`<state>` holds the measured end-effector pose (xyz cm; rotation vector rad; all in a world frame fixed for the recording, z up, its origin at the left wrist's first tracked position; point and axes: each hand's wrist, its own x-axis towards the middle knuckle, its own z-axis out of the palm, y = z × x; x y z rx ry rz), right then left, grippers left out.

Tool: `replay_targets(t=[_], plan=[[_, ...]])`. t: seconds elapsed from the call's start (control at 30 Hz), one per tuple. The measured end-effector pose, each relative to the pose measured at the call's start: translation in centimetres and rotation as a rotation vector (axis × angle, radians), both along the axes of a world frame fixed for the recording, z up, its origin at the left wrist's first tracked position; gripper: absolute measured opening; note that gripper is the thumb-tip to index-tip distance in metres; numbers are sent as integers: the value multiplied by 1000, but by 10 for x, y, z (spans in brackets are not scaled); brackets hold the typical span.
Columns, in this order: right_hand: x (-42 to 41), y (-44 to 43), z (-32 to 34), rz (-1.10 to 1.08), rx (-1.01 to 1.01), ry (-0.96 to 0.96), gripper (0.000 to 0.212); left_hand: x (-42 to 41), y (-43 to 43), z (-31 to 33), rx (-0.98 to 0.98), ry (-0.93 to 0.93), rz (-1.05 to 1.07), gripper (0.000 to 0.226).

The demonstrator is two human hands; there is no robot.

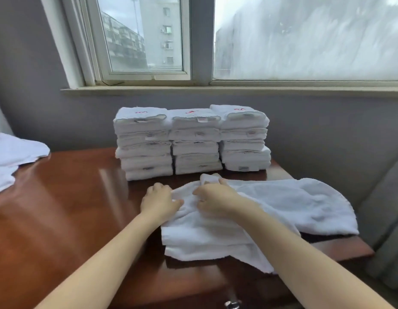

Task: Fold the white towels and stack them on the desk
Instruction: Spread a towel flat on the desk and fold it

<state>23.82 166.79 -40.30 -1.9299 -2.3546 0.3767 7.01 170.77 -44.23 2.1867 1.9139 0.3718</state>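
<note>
A loose white towel [282, 204] lies spread over the right part of the brown desk [71, 208], its right end reaching the desk's edge. My left hand [159, 200] grips the towel's left edge with curled fingers. My right hand [215, 197] pinches a raised fold of the same towel just to the right of it. Behind my hands stand three stacks of folded white towels side by side: left stack [144, 143], middle stack [195, 141], right stack [243, 138]. Each top towel bears red stitching.
More unfolded white towels [13, 157] lie heaped at the desk's far left edge. A windowsill [215, 90] and window run behind the stacks. Grey upholstery [385, 230] stands to the right of the desk. A drawer knob [232, 304] shows at the front.
</note>
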Motion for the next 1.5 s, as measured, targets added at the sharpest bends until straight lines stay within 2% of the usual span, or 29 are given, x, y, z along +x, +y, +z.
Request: replay_targets(t=[0.03, 0.1, 0.2, 0.27, 0.37, 0.4, 0.47, 0.57, 0.67, 0.8, 0.9, 0.97, 1.03, 1.1, 1.17, 1.23, 1.27, 1.37, 1.5], plan=[[-5, 1, 0, 5, 7, 5, 47, -2, -2, 1, 39, -32, -26, 24], [-15, 4, 2, 27, 32, 32, 51, -9, -7, 2, 97, -182, -55, 17], [-31, 11, 8, 83, 77, 71, 76, -33, -12, 10, 172, -547, -33, 8], [-47, 20, 12, 108, 162, 132, 81, -56, -14, 19, 290, -722, -17, 8], [-80, 31, 21, 128, 157, 223, 76, -98, -18, 37, 472, -818, 9, 18], [-93, 35, 23, 159, 147, 266, 65, -113, -20, 42, 505, -804, 20, 22], [-120, 41, 28, 201, 163, 297, 11, -143, -22, 52, 537, -731, 39, 28], [-160, 47, 24, 222, 196, 308, 35, -186, -22, 65, 565, -579, 84, 21], [-198, 49, 20, 177, 289, 381, 30, -226, -17, 72, 571, -479, 201, 20], [-229, 58, 20, 113, 211, 618, 16, -251, -13, 71, 556, -519, 350, 58], [-234, 64, 17, 141, 84, 555, 13, -247, -18, 56, 451, -449, 329, 76], [-229, 64, 15, 147, 19, 429, 44, -240, -27, 43, 345, -352, 334, 76], [-218, 62, 17, 150, 19, 379, 56, -227, -38, 33, 290, -354, 272, 65], [-202, 58, 23, 170, 32, 359, 51, -212, -51, 30, 280, -440, 129, 39], [-181, 48, 31, 182, 70, 290, 42, -192, -66, 31, 155, -543, -30, 16], [-156, 35, 34, 176, 148, 267, 32, -169, -82, 32, 19, -592, -158, 4], [-144, 28, 34, 162, 176, 287, 29, -158, -88, 32, -19, -578, -204, 3], [-110, 8, 30, 107, 210, 398, 27, -129, -104, 26, -73, -441, -268, 20], [-63, -12, 10, 2, 272, 534, 28, -101, -115, 12, 40, -169, -290, 43]])
